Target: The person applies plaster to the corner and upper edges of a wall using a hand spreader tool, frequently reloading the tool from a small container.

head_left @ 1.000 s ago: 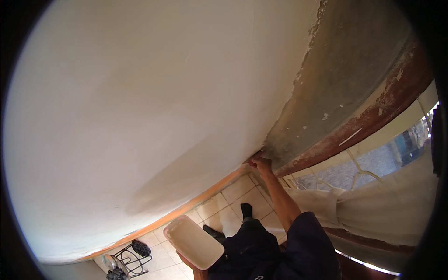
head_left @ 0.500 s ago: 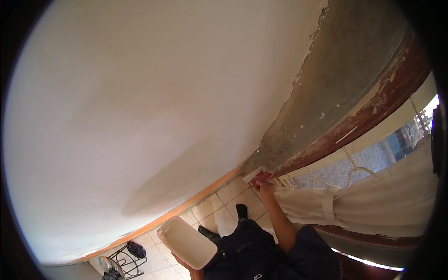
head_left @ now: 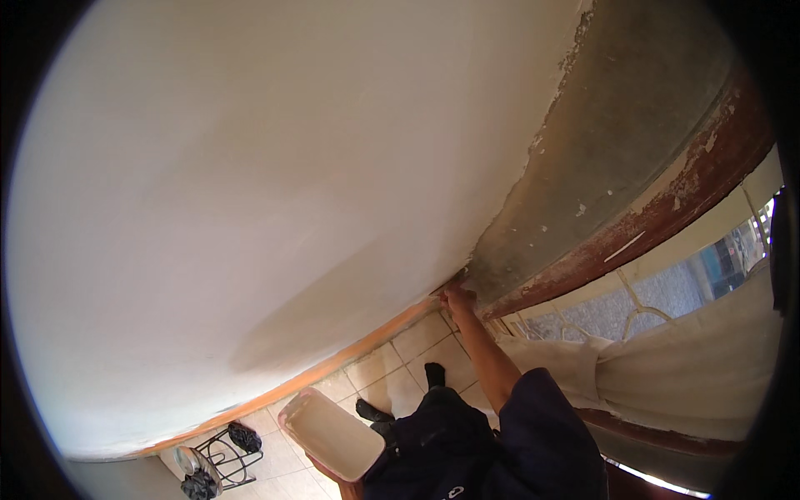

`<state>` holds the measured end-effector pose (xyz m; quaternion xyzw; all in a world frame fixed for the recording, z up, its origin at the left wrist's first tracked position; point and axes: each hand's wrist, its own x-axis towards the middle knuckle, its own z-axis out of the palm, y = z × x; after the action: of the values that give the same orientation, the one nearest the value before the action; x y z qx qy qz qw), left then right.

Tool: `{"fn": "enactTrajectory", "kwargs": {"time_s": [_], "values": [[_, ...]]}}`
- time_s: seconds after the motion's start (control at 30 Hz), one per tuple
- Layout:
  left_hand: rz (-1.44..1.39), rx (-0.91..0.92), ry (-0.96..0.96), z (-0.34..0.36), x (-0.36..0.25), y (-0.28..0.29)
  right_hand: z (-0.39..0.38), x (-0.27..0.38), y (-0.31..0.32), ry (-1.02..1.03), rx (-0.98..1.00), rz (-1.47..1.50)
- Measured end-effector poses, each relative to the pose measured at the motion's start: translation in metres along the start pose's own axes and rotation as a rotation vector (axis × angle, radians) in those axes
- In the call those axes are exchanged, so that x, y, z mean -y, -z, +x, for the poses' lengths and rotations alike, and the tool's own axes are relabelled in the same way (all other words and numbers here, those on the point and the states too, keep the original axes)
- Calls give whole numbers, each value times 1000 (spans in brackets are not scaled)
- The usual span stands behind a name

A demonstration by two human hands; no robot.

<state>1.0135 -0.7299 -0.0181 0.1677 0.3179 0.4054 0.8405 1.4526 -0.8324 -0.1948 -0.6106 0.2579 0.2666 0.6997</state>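
My right hand (head_left: 460, 300) reaches forward to the low edge where the smooth white wall (head_left: 275, 192) meets a rough grey band (head_left: 600, 133) with a ragged seam. Its fingers are closed on a red tool, now mostly hidden by the hand. My left hand (head_left: 325, 475), at the bottom, holds a shallow, pale rectangular tray (head_left: 332, 431) with off-white stuff smeared inside; most of that hand is hidden under the tray.
An orange skirting strip (head_left: 333, 358) runs above floor tiles (head_left: 417, 342) by my socked feet. Right are a flaking red-brown sill (head_left: 650, 217), a barred window (head_left: 675, 283) and cream curtain (head_left: 683, 375). Lower left stands a black metal-frame object (head_left: 233, 458) with dark bags.
Half a second ago my right hand was lower, showing the tool's pale blade; it has moved back up to the wall's edge. The tray has shifted slightly left since a second ago.
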Motion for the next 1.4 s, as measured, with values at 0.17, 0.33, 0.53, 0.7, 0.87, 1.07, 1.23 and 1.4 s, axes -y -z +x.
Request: {"fn": "enactTrajectory", "kwargs": {"time_s": [0.17,0.33,0.53,0.7,0.87,1.07,1.23,1.4], "values": [[9,-1,-17,-3,3,-3,-22,24,-10,67,-29,-155],[-7,47,44,7,-1,3,-66,25,22,454,90,-60],[-52,31,115,10,-2,-14,-126,-15,75,304,-82,-24],[-14,47,105,22,-1,10,-67,-56,79,296,-89,-71],[-7,52,89,22,-1,-3,13,-49,35,44,-159,49],[-10,44,74,19,0,-5,42,-12,12,-5,-93,-98],[-12,17,56,19,-2,-1,-17,17,-5,227,15,-64],[3,-1,55,17,-6,0,-82,61,-6,378,100,-49]]}}
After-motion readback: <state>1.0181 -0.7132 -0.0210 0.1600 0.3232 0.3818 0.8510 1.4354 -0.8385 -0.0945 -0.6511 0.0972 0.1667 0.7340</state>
